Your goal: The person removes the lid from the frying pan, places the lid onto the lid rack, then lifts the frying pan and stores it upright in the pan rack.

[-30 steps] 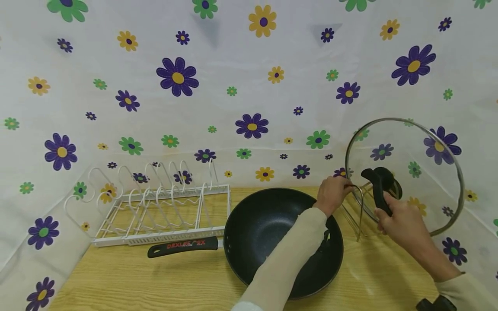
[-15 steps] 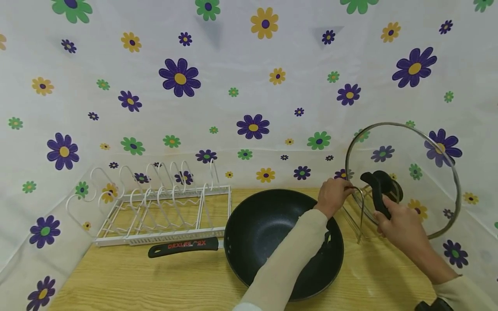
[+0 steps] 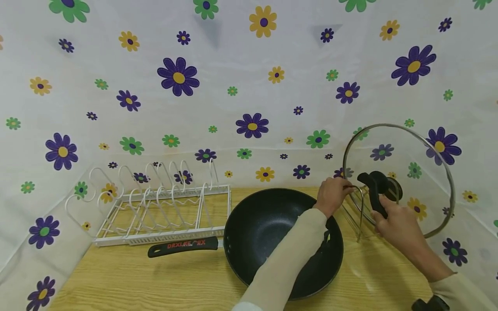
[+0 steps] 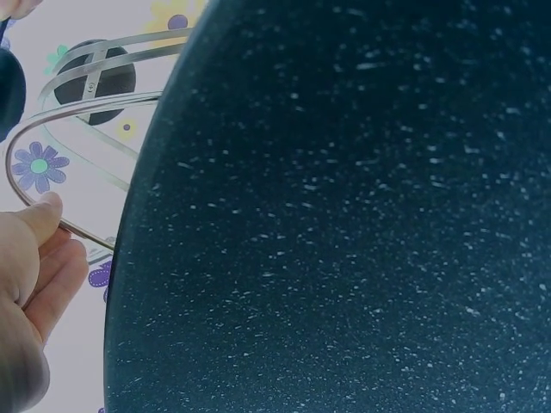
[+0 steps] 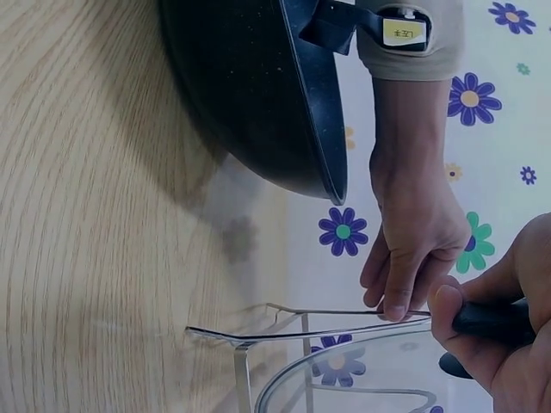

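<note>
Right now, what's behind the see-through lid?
Through the glass lid, you can see the flowery sheet. The right hand and black handle cover some, so what's behind them can't be seen.

Cream sleeves [image 3: 288,255] carry a black strap [image 5: 334,26], seemingly yellow-labelled.

White backdrop [image 3: 221,65] with purple, green and yellow flowers [image 3: 178,78] behind a wood-grain tabletop [image 3: 120,280]

We've got rack [image 3: 175,236] left on worktop [image 3: 175,280], wok [image 3: 264,229] centre, its handle [image 3: 183,247] before rack; stand [image 3: 362,211] right of wok, lid [image 3: 404,164] at stand, reaching right; sheet [image 3: 218,65] behind.
</note>
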The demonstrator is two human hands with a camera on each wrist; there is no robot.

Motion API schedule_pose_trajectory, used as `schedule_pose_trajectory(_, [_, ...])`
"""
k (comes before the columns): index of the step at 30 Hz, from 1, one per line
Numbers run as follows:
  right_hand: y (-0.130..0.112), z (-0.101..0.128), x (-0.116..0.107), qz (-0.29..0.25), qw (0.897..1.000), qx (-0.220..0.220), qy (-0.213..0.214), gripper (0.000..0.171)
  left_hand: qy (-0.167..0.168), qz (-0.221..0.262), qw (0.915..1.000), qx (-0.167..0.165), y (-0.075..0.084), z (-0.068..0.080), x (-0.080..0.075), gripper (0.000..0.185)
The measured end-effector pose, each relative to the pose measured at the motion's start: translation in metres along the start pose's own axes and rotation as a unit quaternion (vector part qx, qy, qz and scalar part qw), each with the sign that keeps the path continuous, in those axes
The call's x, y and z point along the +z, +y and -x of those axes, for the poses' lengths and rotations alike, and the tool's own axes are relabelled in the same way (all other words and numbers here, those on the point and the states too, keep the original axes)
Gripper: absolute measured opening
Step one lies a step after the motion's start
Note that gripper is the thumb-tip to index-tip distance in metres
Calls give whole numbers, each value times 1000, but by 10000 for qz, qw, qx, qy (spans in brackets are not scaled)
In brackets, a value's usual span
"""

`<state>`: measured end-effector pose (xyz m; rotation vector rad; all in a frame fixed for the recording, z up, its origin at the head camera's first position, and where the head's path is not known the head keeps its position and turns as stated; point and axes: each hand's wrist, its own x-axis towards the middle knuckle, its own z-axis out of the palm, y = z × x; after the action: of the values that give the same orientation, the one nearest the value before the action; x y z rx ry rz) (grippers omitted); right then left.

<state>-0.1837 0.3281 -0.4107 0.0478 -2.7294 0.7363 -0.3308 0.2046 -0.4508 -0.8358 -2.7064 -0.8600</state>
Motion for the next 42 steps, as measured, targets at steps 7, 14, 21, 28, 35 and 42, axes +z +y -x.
schedule_pose_trajectory(7, [0, -2, 1, -55, 9999, 45, -114, 56, 37, -35, 10000, -49, -2, -1, 2, 19])
schedule_pose_trajectory(14, [-2, -3, 2, -60, 9998, 13, -163, 54, 133, -108, 9999, 25, -3, 0, 4, 16])
schedule_pose_trajectory(21, [-2, -5, 4, 21, 9997, 43, -232, 54, 115, -93, 9999, 28, -4, -1, 6, 17])
schedule_pose_trajectory(28, [-2, -7, 5, 177, 9997, -12, -155, 53, 126, -24, 9999, 29, -3, -1, 6, 15])
schedule_pose_trajectory(35, [-1, -10, 6, 316, 9995, -81, -59, 51, 163, -71, 9998, 133, -5, 0, 7, 16])
schedule_pose_trajectory(42, [-3, -12, 8, 391, 9992, -57, -100, 52, 116, -18, 9999, 88, -6, -2, 8, 21])
